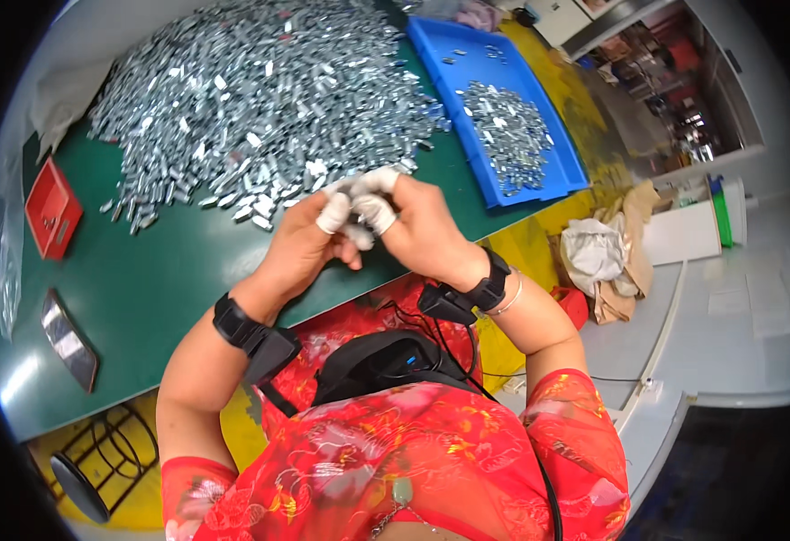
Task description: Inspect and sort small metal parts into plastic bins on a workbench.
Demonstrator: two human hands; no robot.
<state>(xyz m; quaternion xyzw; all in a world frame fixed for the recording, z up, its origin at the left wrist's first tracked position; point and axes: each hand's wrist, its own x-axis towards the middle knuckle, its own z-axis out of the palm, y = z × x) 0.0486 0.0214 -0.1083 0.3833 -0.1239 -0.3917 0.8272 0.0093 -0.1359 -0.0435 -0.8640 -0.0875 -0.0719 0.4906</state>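
My left hand [300, 236] and my right hand [422, 227] meet over the near side of the green table, just in front of a large heap of small silvery metal pieces [260, 99]. White coverings wrap several fingertips on both hands. The fingers are closed together in a pinch. A small dark, shiny bit shows between them, but it is too blurred and covered to name. Loose metal pieces [260, 209] lie at the heap's near edge, close to my left hand. Black straps with small boxes sit around both wrists.
Right of the heap stands a blue tray [552, 176] with a smaller pile of metal pieces. At left are a red bin [52, 206] with a few small bits and a curved dark-edged plate [68, 341]. A black-framed stool [111, 460] stands below the table's near edge.
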